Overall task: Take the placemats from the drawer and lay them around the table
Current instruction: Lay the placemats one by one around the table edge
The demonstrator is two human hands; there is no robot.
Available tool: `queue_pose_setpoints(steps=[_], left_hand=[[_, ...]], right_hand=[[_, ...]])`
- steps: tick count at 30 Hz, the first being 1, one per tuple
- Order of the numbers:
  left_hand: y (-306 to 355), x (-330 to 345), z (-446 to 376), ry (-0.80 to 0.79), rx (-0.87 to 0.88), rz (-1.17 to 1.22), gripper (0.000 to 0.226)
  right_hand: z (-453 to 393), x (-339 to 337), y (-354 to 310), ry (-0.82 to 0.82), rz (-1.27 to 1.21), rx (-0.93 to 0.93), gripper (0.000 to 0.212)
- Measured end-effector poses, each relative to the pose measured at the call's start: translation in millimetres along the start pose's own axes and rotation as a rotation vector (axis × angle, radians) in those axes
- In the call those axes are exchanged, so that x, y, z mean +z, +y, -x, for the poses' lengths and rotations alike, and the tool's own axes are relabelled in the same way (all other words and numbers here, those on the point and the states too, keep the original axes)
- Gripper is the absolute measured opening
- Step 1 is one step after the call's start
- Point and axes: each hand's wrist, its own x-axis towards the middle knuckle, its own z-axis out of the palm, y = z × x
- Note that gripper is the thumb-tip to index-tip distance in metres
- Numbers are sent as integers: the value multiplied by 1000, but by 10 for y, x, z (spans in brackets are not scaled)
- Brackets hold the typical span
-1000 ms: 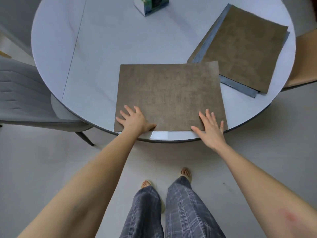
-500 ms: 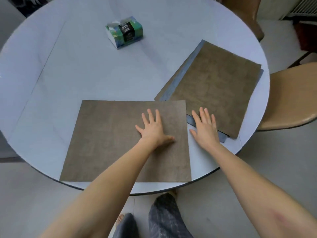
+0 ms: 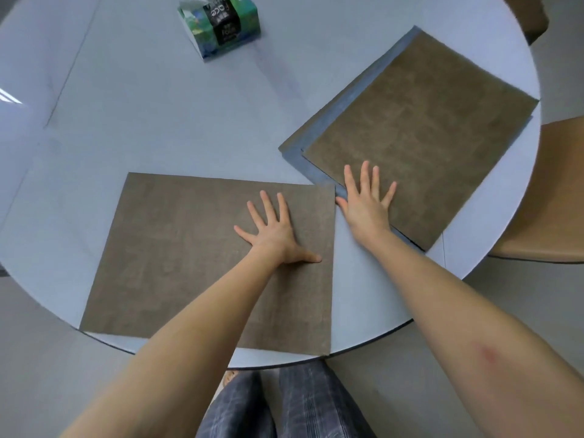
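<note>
Round desk [image 3: 158, 121]: stacked placemats [image 3: 426, 137] are pressed under the right hand [image 3: 366, 203], fingers [image 3: 365, 175] spread, holding nothing; stack runs away rightward.

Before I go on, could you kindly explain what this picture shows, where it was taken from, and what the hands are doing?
There is no machine here: a camera worn on a person's head looks down at their own bare arms. The left hand lies flat on a single brown placemat at the near edge of the round table. The right hand presses flat on a stack of placemats with blue-grey edges showing beneath. Neither hand has a grip on anything. A tissue pack sits farther back.
</note>
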Motion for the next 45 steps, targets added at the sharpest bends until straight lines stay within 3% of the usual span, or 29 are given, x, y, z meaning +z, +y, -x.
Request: queue_pose_setpoints(steps=[10, 13, 16, 22, 24, 28, 32, 35, 38, 40, 45], left_hand=[[-23, 7, -10, 31, 32, 0, 149], [-83, 44, -8, 75, 44, 1, 149], [-114, 85, -15, 119, 49, -56, 149], [-98, 60, -6, 132, 55, -96, 147], [-118, 63, -9, 160, 80, -113, 136], [-379, 38, -1, 359, 208, -166, 84], [-810, -14, 11, 402, 360, -197, 67], [-1184, -155, -51, 423, 366, -184, 64], [-1704, -356, -174, 432, 282, -180, 64], [-2079, -475, -272, 415, 259, -173, 64], [-2640, -696, -469, 374, 420, -246, 67]], right_hand=[[-578, -198, 38, 0, -36, 34, 61], [-304, -137, -111, 171, -20, -170, 53], [105, 127, -177, 52, 16, -477, 53], [125, 109, 45, 26, -50, -299, 57], [206, 116, -127, 22, -110, -316, 58], [327, 203, -212, -49, -75, -397, 59], [337, 162, -234, -56, -82, -177, 60], [407, 98, -547, -10, -73, 3, 63], [512, 83, -1213, 97, -57, -145, 61], [540, 151, -1732, 70, -68, -295, 60], [604, 593, -2644, 2, -94, -171, 61]])
